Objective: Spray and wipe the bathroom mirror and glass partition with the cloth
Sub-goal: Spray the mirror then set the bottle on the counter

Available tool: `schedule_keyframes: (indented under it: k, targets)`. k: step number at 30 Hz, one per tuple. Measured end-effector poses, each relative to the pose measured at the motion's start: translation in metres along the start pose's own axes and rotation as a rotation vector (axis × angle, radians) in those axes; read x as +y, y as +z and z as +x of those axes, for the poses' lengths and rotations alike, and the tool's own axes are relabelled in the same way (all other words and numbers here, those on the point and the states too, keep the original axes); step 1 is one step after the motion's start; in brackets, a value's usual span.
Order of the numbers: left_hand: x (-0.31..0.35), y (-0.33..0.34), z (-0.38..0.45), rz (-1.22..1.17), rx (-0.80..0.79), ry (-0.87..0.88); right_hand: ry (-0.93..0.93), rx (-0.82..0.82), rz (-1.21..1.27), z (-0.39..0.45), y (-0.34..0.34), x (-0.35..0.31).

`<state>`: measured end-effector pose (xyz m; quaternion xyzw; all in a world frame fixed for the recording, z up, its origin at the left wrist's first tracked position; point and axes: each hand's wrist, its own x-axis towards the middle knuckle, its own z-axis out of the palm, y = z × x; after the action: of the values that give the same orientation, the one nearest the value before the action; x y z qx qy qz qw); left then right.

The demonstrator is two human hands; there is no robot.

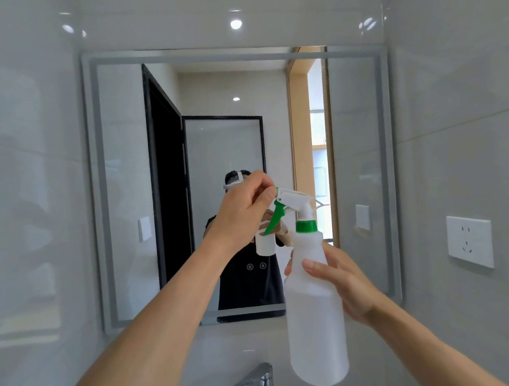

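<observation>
Right hand [341,280] grips bottle [314,310] round upper body, held upright before mirror [122,173], steadying it. Left hand [242,212] pinches green nozzle tip [276,192] at sprayer head, likely twisting it open before spraying. Trigger [275,218] untouched. Cloth not in view. Tap [259,380] below; socket [469,241] on right wall.
</observation>
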<state>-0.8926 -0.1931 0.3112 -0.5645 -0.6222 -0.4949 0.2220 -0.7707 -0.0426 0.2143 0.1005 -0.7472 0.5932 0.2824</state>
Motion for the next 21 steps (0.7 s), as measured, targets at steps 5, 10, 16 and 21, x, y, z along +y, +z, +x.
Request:
schedule_keyframes:
  k: [5,10,16,21]
  targets:
    - [-0.005,-0.001,-0.004,-0.012,-0.057,-0.059,0.002,-0.035,0.006,-0.002,0.002,0.009]
    - [-0.004,-0.005,-0.012,-0.081,-0.075,-0.078,0.000,-0.040,0.031,-0.002,0.001,0.010]
    - [0.004,-0.002,-0.011,-0.165,-0.040,-0.169,0.008,-0.056,0.011,-0.003,0.001,0.009]
    - [0.005,0.002,-0.016,-0.228,-0.024,-0.289,0.012,0.009,-0.008,-0.003,0.004,0.011]
